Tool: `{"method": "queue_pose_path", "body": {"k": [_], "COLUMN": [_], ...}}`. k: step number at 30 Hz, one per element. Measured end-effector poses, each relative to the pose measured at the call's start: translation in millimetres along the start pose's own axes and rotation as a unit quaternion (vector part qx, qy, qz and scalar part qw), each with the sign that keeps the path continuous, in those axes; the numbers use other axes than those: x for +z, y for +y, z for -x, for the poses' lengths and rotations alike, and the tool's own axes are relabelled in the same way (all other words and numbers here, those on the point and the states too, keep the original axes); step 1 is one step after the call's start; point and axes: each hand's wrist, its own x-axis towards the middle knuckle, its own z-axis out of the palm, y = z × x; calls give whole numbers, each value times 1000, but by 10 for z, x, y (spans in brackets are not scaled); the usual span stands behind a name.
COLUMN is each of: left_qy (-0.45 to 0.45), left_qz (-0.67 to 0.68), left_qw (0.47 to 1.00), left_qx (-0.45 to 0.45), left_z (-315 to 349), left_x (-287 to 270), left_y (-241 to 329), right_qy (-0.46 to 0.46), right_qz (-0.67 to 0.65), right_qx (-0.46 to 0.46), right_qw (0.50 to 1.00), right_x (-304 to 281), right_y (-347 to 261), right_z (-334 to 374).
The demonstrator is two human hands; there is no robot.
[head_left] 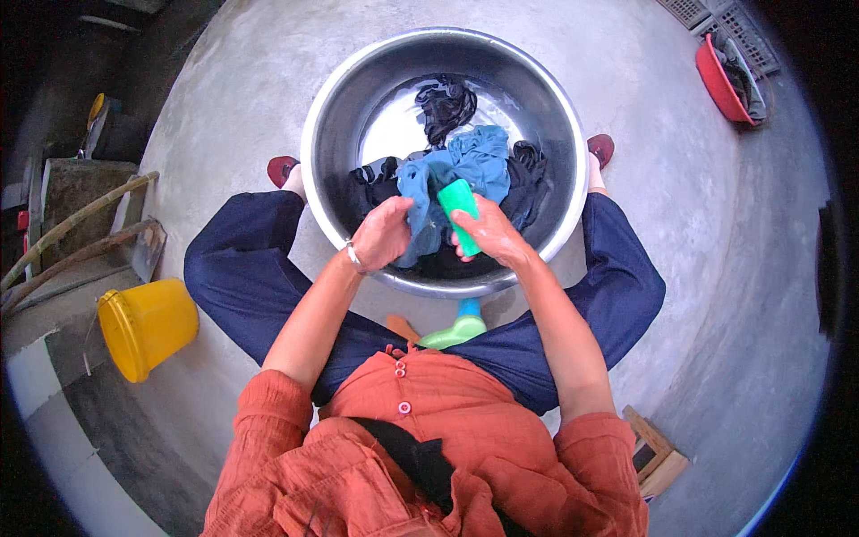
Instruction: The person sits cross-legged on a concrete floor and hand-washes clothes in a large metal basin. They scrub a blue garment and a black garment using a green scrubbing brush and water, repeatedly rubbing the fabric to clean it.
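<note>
A wide metal basin (447, 34) stands on the floor between my legs. Bunched blue cloth (483, 159) lies in it, together with a dark wet cloth (447, 112) toward the far side and more dark fabric (528, 183) at the right. My left hand (383, 234) is closed on the near left edge of the blue cloth, lifting it over the basin's near side. In my right hand (494, 234) is a bright green block (458, 197), held tilted just over the blue cloth. Whether it is a soap bar or a brush cannot be made out.
A yellow bucket (161, 324) lies tipped at left, below long wooden poles (76, 222). A red tub (720, 85) with dark cloth sits far right by grey crates (750, 40). A wooden piece (660, 458) is near my right elbow; a light-green object (455, 333) is between my legs.
</note>
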Motion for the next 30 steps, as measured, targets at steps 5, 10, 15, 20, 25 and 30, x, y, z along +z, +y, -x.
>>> {"method": "queue_pose_path", "body": {"k": [5, 10, 15, 20, 25, 30], "left_qy": [-87, -59, -82, 107, 56, 85], "left_qz": [125, 114, 140, -53, -515, -355], "left_qw": [988, 992, 986, 989, 844, 900], "left_qx": [-2, 3, 48, 82, 138, 237], "left_z": [-59, -49, -67, -63, -343, -826], "left_x": [-13, 70, -72, 131, -604, -767], "left_y": [-188, -180, -281, -150, -266, -372], "right_qy": [-16, -44, -48, -80, -137, -217], "right_qz": [-46, -170, -147, -125, 26, 42], "right_qx": [-68, -14, -24, -72, -130, -139], "right_qw": [996, 984, 988, 986, 982, 965], "right_x": [240, 212, 230, 229, 511, 678], "right_y": [0, 106, 142, 36, -59, -118], "right_z": [-67, -86, -93, -39, 193, 276]}}
